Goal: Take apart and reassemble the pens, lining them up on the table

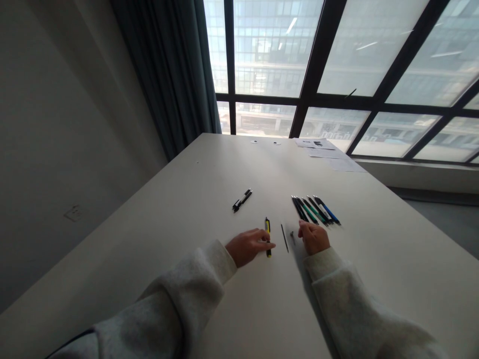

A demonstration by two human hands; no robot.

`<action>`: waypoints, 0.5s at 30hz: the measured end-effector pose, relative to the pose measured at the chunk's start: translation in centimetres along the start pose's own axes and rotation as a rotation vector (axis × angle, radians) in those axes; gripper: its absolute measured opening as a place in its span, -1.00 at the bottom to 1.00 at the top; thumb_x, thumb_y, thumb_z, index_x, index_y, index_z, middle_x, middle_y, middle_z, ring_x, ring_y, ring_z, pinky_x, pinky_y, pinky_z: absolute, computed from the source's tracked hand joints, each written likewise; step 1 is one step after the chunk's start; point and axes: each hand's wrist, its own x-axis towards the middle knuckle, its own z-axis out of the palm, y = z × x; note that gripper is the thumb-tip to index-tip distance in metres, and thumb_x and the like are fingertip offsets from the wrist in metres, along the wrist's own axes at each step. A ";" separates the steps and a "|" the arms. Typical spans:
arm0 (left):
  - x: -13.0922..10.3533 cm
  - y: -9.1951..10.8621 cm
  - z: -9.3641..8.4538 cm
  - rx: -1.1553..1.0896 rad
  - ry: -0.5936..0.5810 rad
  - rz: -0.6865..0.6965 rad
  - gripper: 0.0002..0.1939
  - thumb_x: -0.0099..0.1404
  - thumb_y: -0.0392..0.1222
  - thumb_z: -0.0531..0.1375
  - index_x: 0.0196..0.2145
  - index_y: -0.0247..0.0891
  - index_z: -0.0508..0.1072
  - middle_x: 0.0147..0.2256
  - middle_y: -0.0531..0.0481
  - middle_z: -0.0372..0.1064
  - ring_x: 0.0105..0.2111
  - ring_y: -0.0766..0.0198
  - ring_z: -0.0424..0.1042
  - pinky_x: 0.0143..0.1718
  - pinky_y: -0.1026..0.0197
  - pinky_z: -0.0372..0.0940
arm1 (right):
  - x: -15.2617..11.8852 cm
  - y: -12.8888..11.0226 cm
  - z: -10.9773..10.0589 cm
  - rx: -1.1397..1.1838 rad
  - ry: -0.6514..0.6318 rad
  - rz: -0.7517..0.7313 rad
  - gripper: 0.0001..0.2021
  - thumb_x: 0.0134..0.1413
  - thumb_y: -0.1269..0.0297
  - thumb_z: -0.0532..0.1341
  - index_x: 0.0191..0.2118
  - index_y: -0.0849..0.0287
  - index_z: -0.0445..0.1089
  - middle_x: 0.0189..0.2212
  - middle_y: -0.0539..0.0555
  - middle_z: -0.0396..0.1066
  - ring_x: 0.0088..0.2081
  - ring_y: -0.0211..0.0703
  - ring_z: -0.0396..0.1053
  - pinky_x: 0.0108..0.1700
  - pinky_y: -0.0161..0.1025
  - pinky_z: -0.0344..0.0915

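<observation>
My left hand (250, 245) is at a yellow and black pen (267, 225), its fingers around the pen's middle over the white table (224, 174). A thin dark refill (285, 238) lies just right of that pen. Beside the refill is a small metallic pen part (292, 237). My right hand (313, 237) rests at the right of this part with its fingers curled together; whatever they hold, if anything, is too small to make out. Several dark, green and blue pens (316, 210) lie in a slanted row just beyond my right hand.
Two black pens (242, 200) lie side by side, farther off to the left. Paper sheets (322, 149) are at the table's far right corner, near two small round fittings (277, 143). A dark curtain (172, 75) and large windows stand behind the table.
</observation>
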 end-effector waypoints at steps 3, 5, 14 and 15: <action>0.0 0.0 -0.1 -0.036 0.060 -0.073 -0.73 0.37 -0.33 0.05 -0.07 -0.18 0.47 -0.19 -0.08 0.41 -0.24 0.29 0.39 -0.19 0.23 0.34 | -0.1 -0.2 0.0 -0.024 0.008 -0.019 -0.44 0.15 -0.07 -0.08 -0.74 0.12 0.25 -0.79 -0.02 0.20 -0.62 -0.18 0.23 -0.46 -0.26 0.10; 0.0 -0.1 -0.2 -0.091 0.099 -0.155 -0.76 0.32 -0.35 0.11 -0.10 -0.21 0.47 -0.22 -0.08 0.40 -0.25 0.27 0.38 -0.19 0.22 0.35 | -0.2 -0.3 0.0 -0.037 0.015 -0.032 -0.44 0.15 -0.05 -0.08 -0.74 0.12 0.25 -0.77 -0.02 0.22 -0.61 -0.18 0.23 -0.45 -0.26 0.09; 0.0 -0.3 -0.4 -0.130 0.142 -0.372 -0.86 0.26 -0.35 0.16 -0.25 -0.23 0.49 -0.28 -0.02 0.39 -0.40 0.34 0.37 -0.28 0.26 0.34 | -0.3 -0.5 0.0 -0.036 0.021 -0.038 -0.46 0.14 -0.03 -0.07 -0.74 0.12 0.23 -0.77 -0.02 0.23 -0.61 -0.20 0.21 -0.46 -0.27 0.07; 0.0 -0.3 -0.4 -0.128 0.141 -0.381 -0.87 0.25 -0.35 0.16 -0.27 -0.23 0.49 -0.29 -0.02 0.39 -0.42 0.35 0.36 -0.30 0.27 0.33 | -0.4 -0.5 0.0 -0.036 0.023 -0.038 -0.46 0.14 -0.03 -0.07 -0.74 0.12 0.23 -0.76 -0.02 0.24 -0.61 -0.20 0.22 -0.46 -0.27 0.08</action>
